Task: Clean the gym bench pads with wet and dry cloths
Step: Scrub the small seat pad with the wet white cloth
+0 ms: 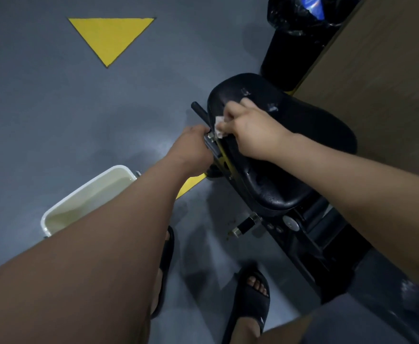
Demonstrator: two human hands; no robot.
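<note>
**A:** What's the room like?

**B:** There's a grey floor point(54, 108) with a yellow triangle point(110, 37) painted on it. A wood-grain wall panel point(389, 83) is at the right, and a black bin point(295, 50) with a crinkled liner stands against it. A white tub point(62, 207) of cloudy water sits on the floor, partly hidden by the left forearm.

**A:** And the bench?

**B:** The black seat pad point(302, 135) lies between the bin and the person's sandalled feet point(253, 301). It is shiny, with pale flecks near its far end. Its dark frame point(213, 147) runs along the pad's left edge toward a knob point(247, 223) lower down.

**A:** The right hand?

**B:** The right hand point(250, 130) rests on the pad's left edge. Its fingers point(230, 108) are curled round a small white cloth point(219, 126), pressing it against the pad.

**A:** The left hand?

**B:** The left hand point(191, 147) is at the frame, just beside the cloth. Its fingers are clenched onto the metal, with the tips hidden.
</note>
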